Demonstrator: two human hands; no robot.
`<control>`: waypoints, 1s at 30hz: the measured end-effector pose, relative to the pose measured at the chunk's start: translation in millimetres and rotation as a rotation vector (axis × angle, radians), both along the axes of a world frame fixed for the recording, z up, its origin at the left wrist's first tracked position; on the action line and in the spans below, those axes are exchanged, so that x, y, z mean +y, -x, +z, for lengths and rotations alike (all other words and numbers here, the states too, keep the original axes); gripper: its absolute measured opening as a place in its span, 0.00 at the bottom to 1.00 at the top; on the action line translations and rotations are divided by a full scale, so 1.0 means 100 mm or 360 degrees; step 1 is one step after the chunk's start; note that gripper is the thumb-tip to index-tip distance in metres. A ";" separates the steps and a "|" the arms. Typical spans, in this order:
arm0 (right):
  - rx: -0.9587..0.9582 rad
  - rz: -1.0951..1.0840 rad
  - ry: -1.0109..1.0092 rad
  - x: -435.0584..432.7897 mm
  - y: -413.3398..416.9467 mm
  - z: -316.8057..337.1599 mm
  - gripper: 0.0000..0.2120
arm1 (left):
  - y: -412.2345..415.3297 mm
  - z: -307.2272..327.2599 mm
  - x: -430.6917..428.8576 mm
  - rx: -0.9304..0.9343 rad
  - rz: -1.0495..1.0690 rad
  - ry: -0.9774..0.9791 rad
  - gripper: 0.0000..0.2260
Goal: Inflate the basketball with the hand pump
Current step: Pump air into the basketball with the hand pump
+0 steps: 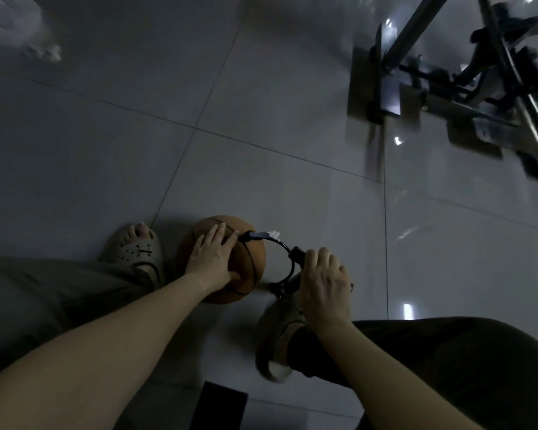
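An orange-brown basketball [246, 259] sits on the tiled floor between my two feet. My left hand [210, 259] lies flat on top of the ball, fingers spread. A black hose [284, 246] curves from a connector at the ball's upper right, beside my fingertips, back to the black hand pump [296, 254]. My right hand [322, 285] grips the pump handle from above, fingers curled round it. The pump body below the hand is mostly hidden.
My left foot in a beige sandal [134, 249] is left of the ball; my right shoe [277, 339] is under the pump. A metal wheeled frame [466, 82] stands at the upper right. A dark flat object [221, 405] lies at the bottom edge.
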State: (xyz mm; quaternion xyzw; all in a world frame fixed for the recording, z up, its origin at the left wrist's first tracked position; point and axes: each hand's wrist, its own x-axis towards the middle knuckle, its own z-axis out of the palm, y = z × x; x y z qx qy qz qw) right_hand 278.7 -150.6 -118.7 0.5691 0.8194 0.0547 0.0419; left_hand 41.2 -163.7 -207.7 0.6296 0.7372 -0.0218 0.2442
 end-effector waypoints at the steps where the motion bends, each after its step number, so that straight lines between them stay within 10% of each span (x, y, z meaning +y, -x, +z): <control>1: -0.0006 -0.0009 0.0022 -0.02 0.01 -0.05 0.05 | -0.01 0.01 0.00 0.0003 -0.0004 0.0007 0.47; 11: 0.0003 -0.0019 0.0397 -0.05 0.13 0.29 0.16 | -0.03 0.09 0.08 0.0050 -0.0030 0.0079 0.48; 19: 0.0174 0.0077 -0.0512 0.34 0.01 1.47 0.10 | -0.03 0.09 0.06 0.0084 -0.0076 0.0058 0.47; 30: -0.0222 0.0030 -0.0075 0.00 0.23 0.46 0.30 | -0.06 0.08 0.08 0.0148 -0.0078 0.0135 0.46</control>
